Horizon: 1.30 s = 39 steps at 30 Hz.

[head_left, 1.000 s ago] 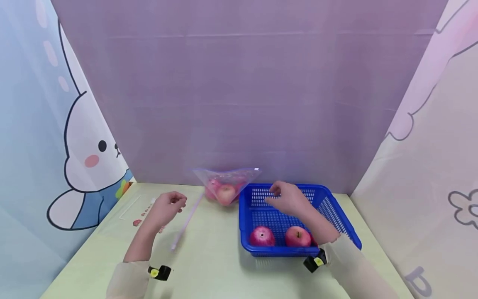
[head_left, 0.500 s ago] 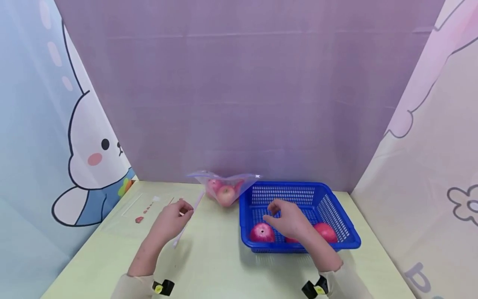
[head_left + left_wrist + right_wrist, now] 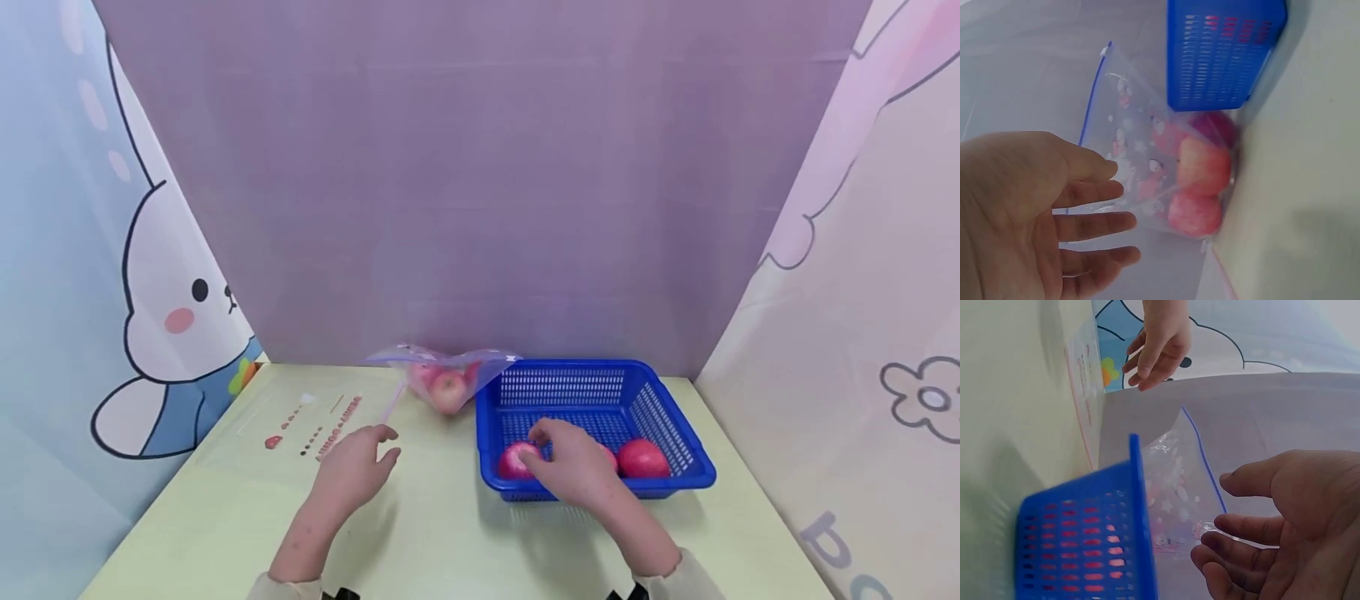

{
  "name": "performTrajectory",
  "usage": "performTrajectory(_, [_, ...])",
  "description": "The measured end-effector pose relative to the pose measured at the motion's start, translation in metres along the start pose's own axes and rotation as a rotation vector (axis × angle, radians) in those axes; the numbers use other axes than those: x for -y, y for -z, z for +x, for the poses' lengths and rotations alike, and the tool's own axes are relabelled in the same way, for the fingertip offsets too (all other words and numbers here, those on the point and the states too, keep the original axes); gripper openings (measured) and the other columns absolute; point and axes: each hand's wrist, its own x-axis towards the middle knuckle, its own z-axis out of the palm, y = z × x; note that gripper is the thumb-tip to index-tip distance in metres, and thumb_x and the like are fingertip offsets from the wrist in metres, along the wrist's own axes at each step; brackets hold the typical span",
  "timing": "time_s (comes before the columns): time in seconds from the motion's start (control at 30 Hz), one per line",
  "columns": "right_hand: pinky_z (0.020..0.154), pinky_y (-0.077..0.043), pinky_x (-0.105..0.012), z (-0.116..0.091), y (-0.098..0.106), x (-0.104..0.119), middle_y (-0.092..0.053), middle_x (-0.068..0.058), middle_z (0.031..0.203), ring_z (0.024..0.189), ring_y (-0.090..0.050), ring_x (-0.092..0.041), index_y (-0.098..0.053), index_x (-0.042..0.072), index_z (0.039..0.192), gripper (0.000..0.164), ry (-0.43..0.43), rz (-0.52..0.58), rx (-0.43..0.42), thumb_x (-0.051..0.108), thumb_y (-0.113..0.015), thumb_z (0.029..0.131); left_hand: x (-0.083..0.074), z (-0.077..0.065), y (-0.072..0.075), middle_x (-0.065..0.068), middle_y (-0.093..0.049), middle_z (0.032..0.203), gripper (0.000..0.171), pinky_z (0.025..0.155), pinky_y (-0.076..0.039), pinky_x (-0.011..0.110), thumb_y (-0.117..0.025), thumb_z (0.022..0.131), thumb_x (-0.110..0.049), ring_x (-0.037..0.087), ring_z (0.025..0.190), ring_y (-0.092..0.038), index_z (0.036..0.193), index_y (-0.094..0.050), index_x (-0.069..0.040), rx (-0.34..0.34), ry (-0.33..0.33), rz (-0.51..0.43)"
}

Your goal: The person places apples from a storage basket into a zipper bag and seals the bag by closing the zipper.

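A clear zip bag (image 3: pixel 447 385) with a blue top edge stands by the back wall with several red apples (image 3: pixel 1204 167) inside. To its right is a blue plastic basket (image 3: pixel 562 367) with three red apples in view: one at the left (image 3: pixel 515 461), one at the right (image 3: pixel 642 459), and a middle one partly behind my right hand. My right hand (image 3: pixel 576 468) hovers over the basket's front part, fingers loosely bent, holding nothing. Over the table to the left, my left hand (image 3: pixel 354 472) holds nothing; its fingers are spread and relaxed in the left wrist view.
A flat clear bag (image 3: pixel 273 442) with red print and a pink edge lies on the left of the pale yellow table (image 3: pixel 442 533). A purple backdrop (image 3: pixel 480 208) rises behind, and printed curtains (image 3: pixel 180 321) close in both sides.
Both hands have drawn back toward the person. The left thumb and fingers have spread apart. The right hand went from over the basket's middle to its front. The filled bag's top edge sagged slightly.
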Motion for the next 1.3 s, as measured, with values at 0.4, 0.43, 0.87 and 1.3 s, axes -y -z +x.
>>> performTrajectory(0.4, [0.065,-0.047,-0.029,-0.004,-0.017,-0.003,-0.058,0.012,0.083,0.074,-0.055,-0.011,-0.066,0.021,0.095,0.013,0.066,0.026,-0.023,0.031,-0.070,0.089,0.018,0.001,-0.011,0.007,-0.071,0.093,0.014,0.062,-0.051,0.045,-0.070,0.086,-0.018,0.027,0.080,-0.066,0.096,-0.071,-0.009,0.019,0.038,0.092])
performTrajectory(0.43, [0.064,-0.046,-0.028,-0.003,-0.018,-0.003,-0.058,0.012,0.082,0.073,-0.054,-0.010,-0.066,0.021,0.095,0.012,0.062,0.034,-0.023,0.031,-0.070,0.089,0.021,0.001,-0.012,0.007,-0.070,0.092,0.013,0.060,-0.051,0.045,-0.070,0.085,-0.018,0.027,0.078,-0.066,0.095,-0.071,-0.009,0.020,0.041,0.107])
performTrajectory(0.87, [0.061,-0.049,-0.024,0.003,-0.027,-0.003,-0.060,0.014,0.080,0.071,-0.056,-0.007,-0.066,0.024,0.090,0.004,0.094,0.152,0.011,0.025,-0.070,0.090,0.059,0.022,-0.022,0.015,-0.062,0.078,0.022,0.048,-0.045,0.048,-0.067,0.086,-0.024,0.029,0.061,-0.058,0.085,-0.064,-0.003,0.109,0.256,0.199])
performTrajectory(1.3, [0.062,-0.049,-0.025,-0.003,-0.028,-0.006,-0.060,0.014,0.078,0.071,-0.056,-0.006,-0.065,0.024,0.088,0.005,0.108,0.165,0.003,0.024,-0.069,0.090,0.080,0.026,-0.044,0.008,-0.056,0.068,0.029,0.046,-0.041,0.039,-0.071,0.082,-0.028,0.023,0.056,-0.051,0.082,-0.062,0.000,0.184,0.338,0.108])
